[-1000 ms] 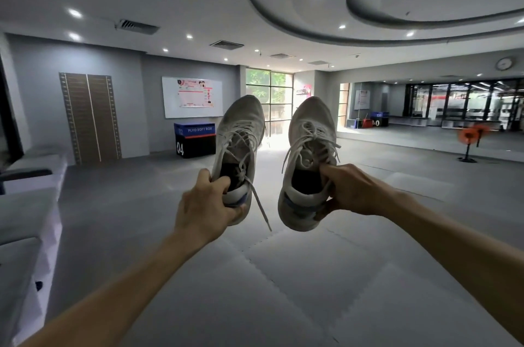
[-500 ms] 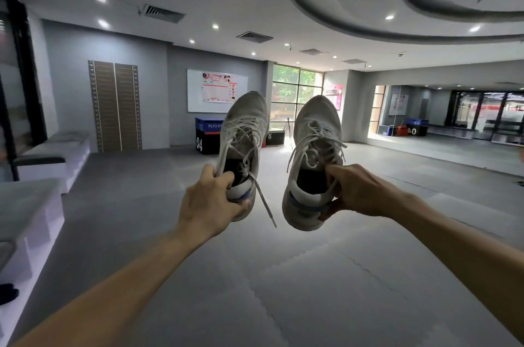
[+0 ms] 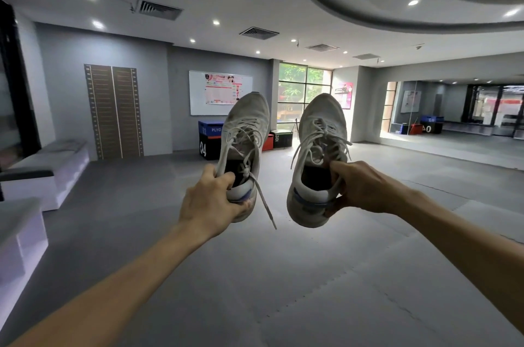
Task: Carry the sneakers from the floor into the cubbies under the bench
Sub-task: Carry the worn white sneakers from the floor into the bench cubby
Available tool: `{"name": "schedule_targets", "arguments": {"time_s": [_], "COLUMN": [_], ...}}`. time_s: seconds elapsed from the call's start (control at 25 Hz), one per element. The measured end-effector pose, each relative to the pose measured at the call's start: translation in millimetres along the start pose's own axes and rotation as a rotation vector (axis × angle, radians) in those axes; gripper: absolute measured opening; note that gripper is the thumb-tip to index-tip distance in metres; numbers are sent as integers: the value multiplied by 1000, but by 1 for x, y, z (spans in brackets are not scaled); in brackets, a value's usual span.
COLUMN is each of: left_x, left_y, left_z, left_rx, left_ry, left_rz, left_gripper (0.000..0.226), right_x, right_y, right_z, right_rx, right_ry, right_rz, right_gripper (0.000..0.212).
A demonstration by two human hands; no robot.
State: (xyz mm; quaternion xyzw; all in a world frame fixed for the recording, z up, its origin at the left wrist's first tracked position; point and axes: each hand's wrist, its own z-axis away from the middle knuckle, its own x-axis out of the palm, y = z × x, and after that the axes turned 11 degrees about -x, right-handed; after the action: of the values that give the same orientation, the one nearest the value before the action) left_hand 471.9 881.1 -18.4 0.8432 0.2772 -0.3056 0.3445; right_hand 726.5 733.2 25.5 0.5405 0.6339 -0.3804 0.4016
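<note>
Aloft, sneakers (image 3: 320,131) in both hands (image 3: 211,202)

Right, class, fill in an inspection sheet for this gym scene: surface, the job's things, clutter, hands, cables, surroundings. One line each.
Surface: grey matted floor, seams between mats visible.
Job's things: left sneaker and right sneaker, both white, held in the air toes up; a loose lace hangs from the left one. White bench along the left wall; its cubbies are not clearly seen.
Clutter: plyo boxes by the far wall.
Hands: left hand grips the left sneaker's heel; right hand grips the right sneaker's collar.
Cables: nothing seen.
Surroundings: whiteboard, window, wall mirror, ceiling spotlights.
</note>
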Motion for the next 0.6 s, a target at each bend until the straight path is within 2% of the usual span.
{"name": "schedule_targets", "arguments": {"time_s": [0.24, 0.4, 0.48, 0.6], "left_x": [113, 179, 203, 246], "left_y": [-19, -37, -49, -79], "left_z": [-141, -247, -288, -360], "left_rx": [-30, -60, -77, -73], "left_ry": [10, 25, 20, 31], "left_rz": [-42, -84, -110, -123], "left_gripper": [41, 42, 43, 43], "right_x": [53, 79, 94, 127], "right_y": [132, 213, 243, 287], "right_z": [-131, -235, -281, -358], "right_rx": [-77, -117, -116, -145], "right_ry": [6, -29, -19, -15], "right_rz": [-10, -20, -19, -47], "right_gripper": [45, 52, 48, 52]}}
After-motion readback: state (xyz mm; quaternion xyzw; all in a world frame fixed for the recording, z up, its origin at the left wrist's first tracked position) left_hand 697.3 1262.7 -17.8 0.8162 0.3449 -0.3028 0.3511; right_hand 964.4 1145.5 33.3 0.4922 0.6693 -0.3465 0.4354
